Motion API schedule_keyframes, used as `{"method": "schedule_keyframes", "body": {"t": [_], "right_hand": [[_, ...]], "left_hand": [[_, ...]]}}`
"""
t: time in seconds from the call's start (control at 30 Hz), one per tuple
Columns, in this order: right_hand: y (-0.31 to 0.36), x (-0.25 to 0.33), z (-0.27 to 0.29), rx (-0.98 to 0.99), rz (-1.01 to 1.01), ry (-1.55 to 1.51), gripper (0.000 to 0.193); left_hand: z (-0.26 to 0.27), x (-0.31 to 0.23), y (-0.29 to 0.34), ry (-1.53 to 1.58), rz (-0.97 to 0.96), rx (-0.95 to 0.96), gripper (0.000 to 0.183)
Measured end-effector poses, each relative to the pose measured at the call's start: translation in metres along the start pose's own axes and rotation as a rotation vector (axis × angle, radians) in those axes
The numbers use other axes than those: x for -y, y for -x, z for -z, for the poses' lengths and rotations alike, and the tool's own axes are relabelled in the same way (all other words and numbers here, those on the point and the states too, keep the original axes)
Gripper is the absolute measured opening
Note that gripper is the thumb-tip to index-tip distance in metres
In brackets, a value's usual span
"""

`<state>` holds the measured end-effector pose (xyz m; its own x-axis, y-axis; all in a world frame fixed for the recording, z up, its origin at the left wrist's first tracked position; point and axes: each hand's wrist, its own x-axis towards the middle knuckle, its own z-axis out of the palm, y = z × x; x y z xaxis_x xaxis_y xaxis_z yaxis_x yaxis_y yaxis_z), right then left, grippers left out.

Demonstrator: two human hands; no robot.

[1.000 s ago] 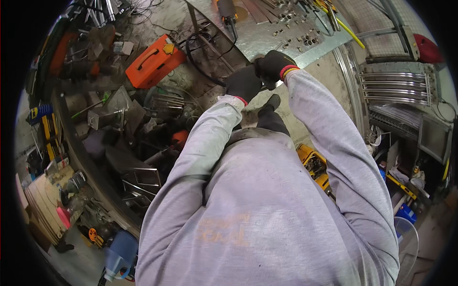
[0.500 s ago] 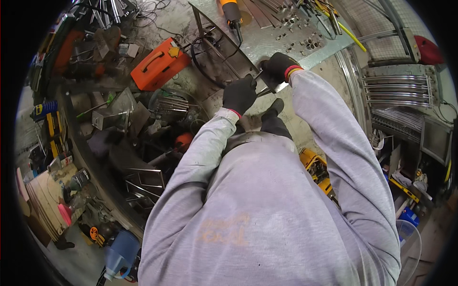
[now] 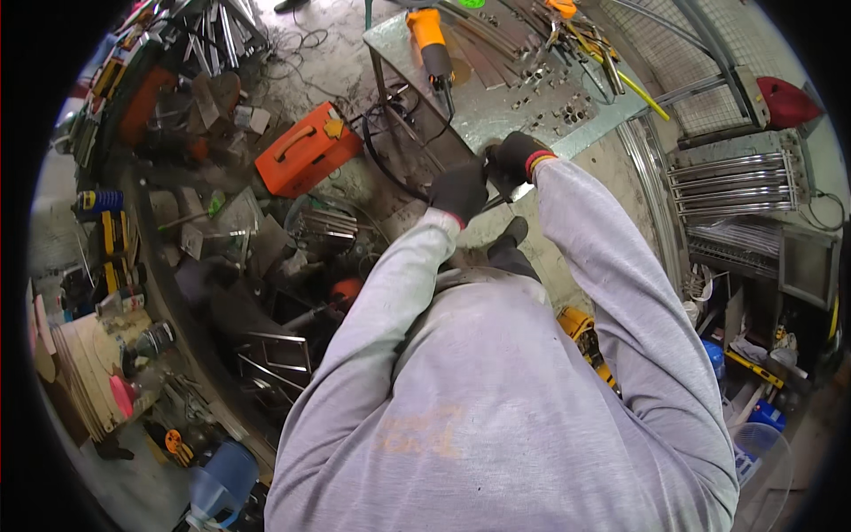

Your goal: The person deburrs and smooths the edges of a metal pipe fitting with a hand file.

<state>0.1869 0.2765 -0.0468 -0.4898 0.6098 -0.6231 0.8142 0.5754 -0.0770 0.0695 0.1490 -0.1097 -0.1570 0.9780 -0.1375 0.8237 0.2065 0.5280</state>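
Observation:
Both my hands wear dark gloves and meet at the near corner of a metal-topped table. My left hand is closed just below and left of that corner. Beside it, almost touching, my right hand is closed too, its fingers bent over the table's edge. Whatever lies between the fingers is hidden by the gloves; a dark patch shows below the right hand. On the tabletop ahead rests an orange and black power tool with a black cable. Several small cut metal pieces are scattered to its right.
An orange metal case stands on the floor left of the table. Metal scrap fills the left side. Shiny tubes are stacked at the right. A yellow bar crosses the table's right edge. A yellow tool lies beneath my right arm.
My left hand has moved right and slightly down, closer to my right hand. The thin bar seen between them earlier is now hidden. The view has shifted, showing more of the tabletop's far side.

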Motion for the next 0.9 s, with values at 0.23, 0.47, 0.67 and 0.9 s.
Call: {"method": "schedule_keyframes", "body": {"t": [0.23, 0.47, 0.67, 0.9], "right_hand": [[0.004, -0.001, -0.017, -0.138, -0.227, -0.527, 0.054], [0.0, -0.025, -0.053, 0.027, -0.24, -1.246, 0.051], [0.073, 0.01, -0.068, 0.339, 0.359, -2.394, 0.047], [0.111, 0.022, -0.06, 0.257, 0.775, -2.27, 0.033]], "left_hand": [[0.012, 0.129, 0.117, -0.158, -0.459, 0.1, 0.017], [0.047, 0.145, 0.185, 0.158, -0.178, -0.019, 0.012], [0.059, 0.134, 0.176, -0.043, -0.159, -0.158, 0.007], [0.067, 0.096, 0.158, 0.855, 0.513, -0.033, 0.02]]}}
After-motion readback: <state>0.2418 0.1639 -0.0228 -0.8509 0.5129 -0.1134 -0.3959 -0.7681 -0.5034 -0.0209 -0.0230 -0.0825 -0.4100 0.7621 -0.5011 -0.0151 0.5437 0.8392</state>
